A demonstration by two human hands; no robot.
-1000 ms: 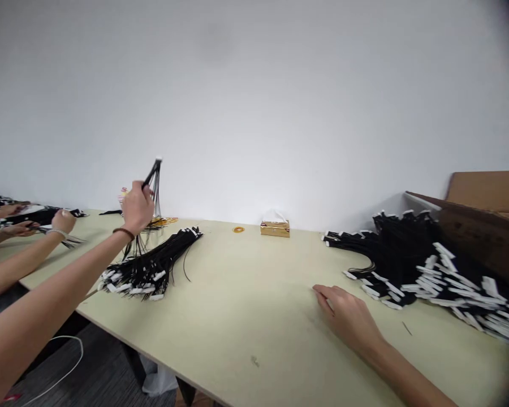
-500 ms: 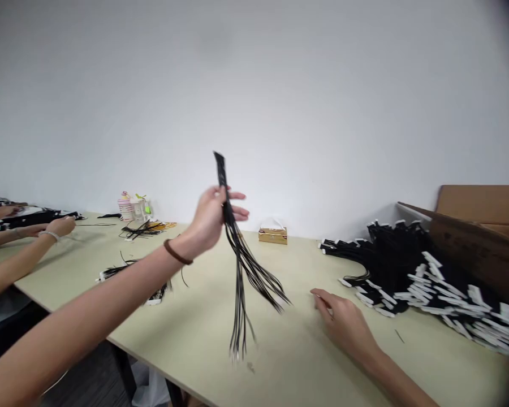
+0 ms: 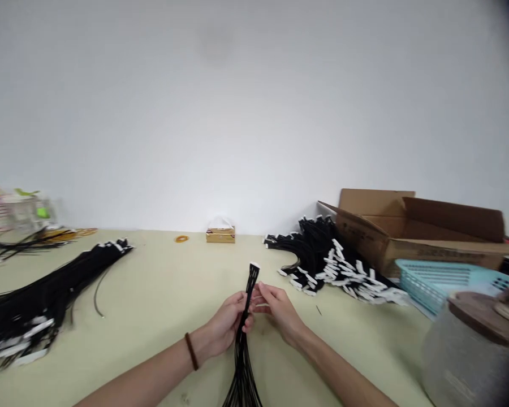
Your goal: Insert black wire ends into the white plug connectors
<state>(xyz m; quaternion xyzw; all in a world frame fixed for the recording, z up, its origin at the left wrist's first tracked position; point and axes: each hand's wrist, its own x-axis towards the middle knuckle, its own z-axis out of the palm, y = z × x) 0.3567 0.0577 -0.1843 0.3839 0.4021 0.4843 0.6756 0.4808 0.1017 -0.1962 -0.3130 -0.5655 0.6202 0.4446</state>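
Note:
A black multi-wire cable harness (image 3: 242, 362) with a white connector at its top end is held upright over the table, its loose wires fanning out toward the bottom edge of the view. My left hand (image 3: 228, 323), with a brown band at the wrist, is closed around the harness below the connector. From the other side, my right hand (image 3: 277, 310) has its thumb and fingertips against the same harness, just under the connector. Its fingers are partly behind the wires.
On the left lies a heap of black harnesses (image 3: 63, 282); another pile (image 3: 314, 254) with white connectors sits right. Beyond are a cardboard box (image 3: 382, 243), a teal basket (image 3: 432, 277) and a lidded grey jar (image 3: 462, 356). A gold tissue box (image 3: 220, 234) stands by the wall.
The view has turned right. My left hand has brought the harness down and closer, and my right hand has come from the tabletop to touch it. The connector end points up.

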